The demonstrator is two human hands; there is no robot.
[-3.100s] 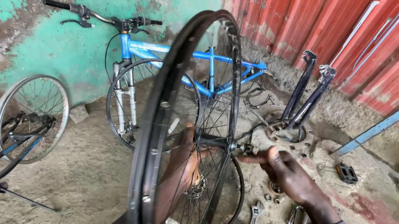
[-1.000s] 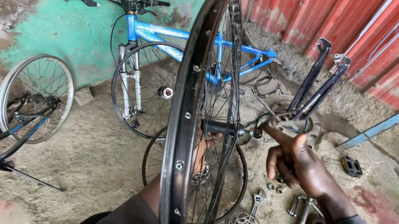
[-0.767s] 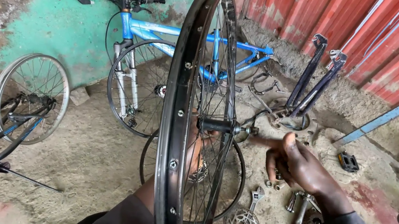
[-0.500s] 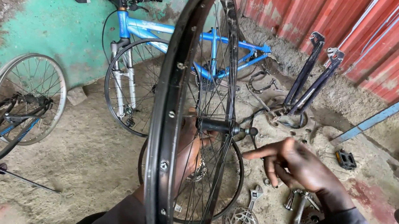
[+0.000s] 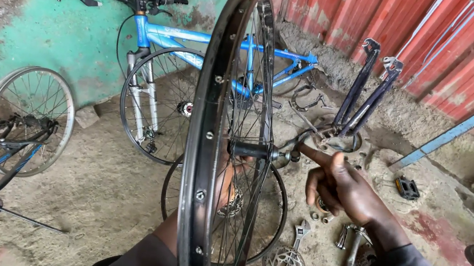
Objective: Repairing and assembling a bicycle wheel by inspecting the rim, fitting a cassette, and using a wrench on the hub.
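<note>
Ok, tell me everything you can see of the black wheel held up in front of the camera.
The black bicycle wheel is a bare rim with no tyre, thin metal spokes and a dark hub on an axle. It stands upright, nearly edge-on to the camera, above the dirt floor. The left hand shows through the spokes on the hub's far side. The right hand points its forefinger at the axle end; whether it touches cannot be told.
</note>
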